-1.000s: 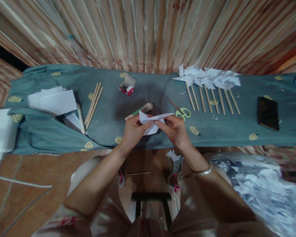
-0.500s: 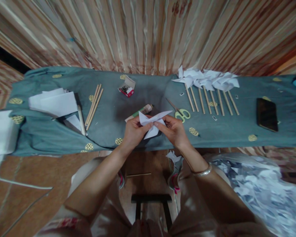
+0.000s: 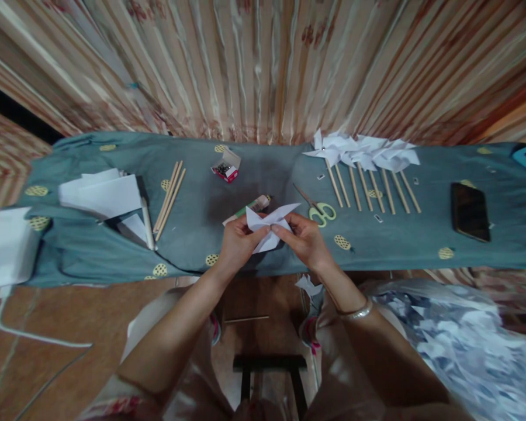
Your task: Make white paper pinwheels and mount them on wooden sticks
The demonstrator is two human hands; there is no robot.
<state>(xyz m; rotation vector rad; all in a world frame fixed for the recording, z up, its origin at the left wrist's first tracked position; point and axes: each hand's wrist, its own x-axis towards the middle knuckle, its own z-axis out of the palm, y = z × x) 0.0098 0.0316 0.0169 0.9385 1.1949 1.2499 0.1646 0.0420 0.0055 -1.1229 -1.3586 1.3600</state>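
Between my two hands is a white paper pinwheel (image 3: 267, 241), its blades folded in toward the middle. My left hand (image 3: 240, 240) grips its left side, with the thumb pressed at the centre. On the other side my right hand (image 3: 304, 238) pinches it, and both thumb tips nearly meet. Just beyond my hands lies a green and white glue tube (image 3: 249, 209), partly covered by paper and fingers. Scissors with light green handles (image 3: 321, 211) rest to the right of it. Farther back stands an open small red box (image 3: 226, 169) of dark pins.
Several finished pinwheels on sticks (image 3: 368, 155) lie at the back right, near a black phone (image 3: 470, 211). To the left are wooden sticks (image 3: 170, 199), a stack of paper (image 3: 103, 193) and a white device (image 3: 6, 245). A clear bag of paper pieces (image 3: 469, 333) stands at lower right.
The camera view has tilted slightly, so the table sits lower in the picture. My hands still hold the pinwheel, which has turned a little; my thumbs remain at its centre.
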